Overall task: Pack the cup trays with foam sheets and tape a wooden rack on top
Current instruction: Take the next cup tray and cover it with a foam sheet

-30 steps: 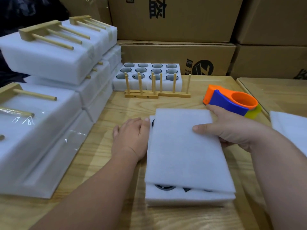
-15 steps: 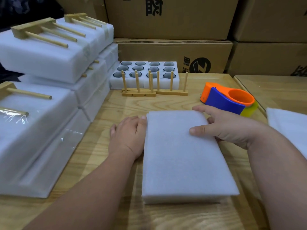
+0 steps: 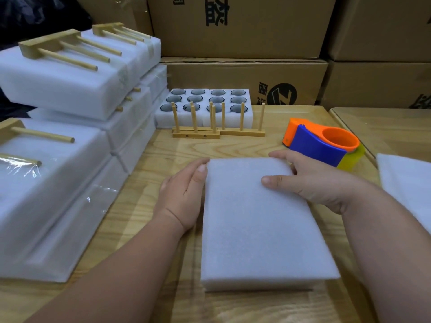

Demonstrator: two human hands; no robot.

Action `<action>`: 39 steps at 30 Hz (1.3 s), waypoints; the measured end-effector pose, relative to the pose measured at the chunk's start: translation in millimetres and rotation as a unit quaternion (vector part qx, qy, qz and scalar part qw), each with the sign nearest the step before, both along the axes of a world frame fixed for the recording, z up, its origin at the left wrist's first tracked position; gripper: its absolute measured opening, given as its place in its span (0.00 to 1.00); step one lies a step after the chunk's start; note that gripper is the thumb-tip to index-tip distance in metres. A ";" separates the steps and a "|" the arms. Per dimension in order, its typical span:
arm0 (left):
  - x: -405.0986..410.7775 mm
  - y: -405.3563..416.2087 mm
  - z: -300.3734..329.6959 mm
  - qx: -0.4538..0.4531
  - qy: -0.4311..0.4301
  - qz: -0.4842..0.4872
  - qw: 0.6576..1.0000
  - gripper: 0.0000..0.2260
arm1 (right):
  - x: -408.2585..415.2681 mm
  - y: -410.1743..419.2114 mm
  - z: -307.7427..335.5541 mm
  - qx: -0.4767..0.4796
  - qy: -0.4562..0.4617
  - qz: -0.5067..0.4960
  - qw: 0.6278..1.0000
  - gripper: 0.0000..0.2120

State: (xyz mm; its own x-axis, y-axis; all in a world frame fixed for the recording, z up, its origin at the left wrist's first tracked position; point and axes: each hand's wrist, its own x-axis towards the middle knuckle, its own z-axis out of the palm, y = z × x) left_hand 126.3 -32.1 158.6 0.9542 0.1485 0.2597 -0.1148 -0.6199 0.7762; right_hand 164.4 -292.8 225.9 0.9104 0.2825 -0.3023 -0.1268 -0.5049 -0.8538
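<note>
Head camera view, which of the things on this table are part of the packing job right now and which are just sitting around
In the job:
foam sheet under both hands
left hand
right hand
wooden racks standing behind it
tape dispenser
open cup trays

Lying about:
finished packs stacked on the left
cardboard boxes at the back
spare foam at the right edge

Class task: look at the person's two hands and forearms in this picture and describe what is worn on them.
Nothing is worn. The left hand and right hand are bare: no gloves, rings, watch or bracelet visible. Both forearms are uncovered as far as the frame shows, with no sleeve edge in view. Fingernails look short and unpainted.
</note>
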 end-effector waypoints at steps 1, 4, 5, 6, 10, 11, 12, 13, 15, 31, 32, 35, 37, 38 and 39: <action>-0.8 0.8 -0.1 -0.006 -0.002 -0.011 1.000 0.30 | -1.0 4.0 -2.7 -0.009 -0.023 -0.006 1.000 0.35; -0.4 1.5 -1.1 -0.013 0.022 -0.030 0.999 0.31 | -5.4 16.9 -12.7 0.009 -0.071 -0.048 0.996 0.28; -0.1 1.9 -1.3 -0.018 0.031 -0.037 0.999 0.31 | -6.6 19.8 -15.0 0.041 -0.065 -0.064 0.995 0.25; 0.0 2.3 -1.3 -0.021 0.037 -0.043 0.998 0.30 | -7.7 21.6 -15.9 0.070 -0.055 -0.075 0.993 0.22; -0.9 2.7 -1.5 -0.024 0.045 -0.055 0.997 0.32 | -7.7 21.9 -15.5 0.116 -0.043 -0.078 0.989 0.20; -1.4 2.6 -1.4 -0.021 0.047 -0.057 0.997 0.33 | -6.7 22.4 -16.6 0.120 -0.045 -0.082 0.988 0.20; -1.7 2.6 -1.1 -0.021 0.049 -0.060 0.997 0.34 | -6.5 23.2 -17.1 0.120 -0.049 -0.086 0.988 0.20; -1.9 2.7 -0.7 -0.021 0.052 -0.061 0.997 0.34 | -6.1 24.2 -17.4 0.118 -0.052 -0.088 0.988 0.20; -2.0 3.3 -0.7 -0.020 0.062 -0.056 0.996 0.35 | -6.1 24.7 -16.9 0.109 -0.052 -0.088 0.989 0.20; -4.4 -2.3 4.3 -0.055 0.052 -0.039 0.996 0.21 | 0.0 32.6 -37.8 0.412 -0.001 -0.223 0.883 0.13; -3.4 -1.6 2.9 -0.061 0.052 -0.040 0.996 0.22 | 0.4 33.3 -37.9 0.416 0.002 -0.225 0.881 0.13; 0.7 1.0 0.4 -0.110 0.064 -0.025 0.992 0.26 | 3.6 33.3 -35.9 0.442 0.017 -0.242 0.864 0.14; 7.4 4.0 -0.4 -0.126 0.083 -0.002 0.988 0.26 | 5.9 32.0 -34.5 0.437 0.013 -0.246 0.865 0.15; 12.2 5.7 -0.6 -0.117 0.086 0.020 0.989 0.23 | 7.8 31.1 -34.7 0.433 0.011 -0.245 0.868 0.15; 18.3 7.7 -0.8 -0.097 0.084 0.047 0.991 0.19 | 10.2 30.1 -35.0 0.429 0.011 -0.244 0.870 0.15</action>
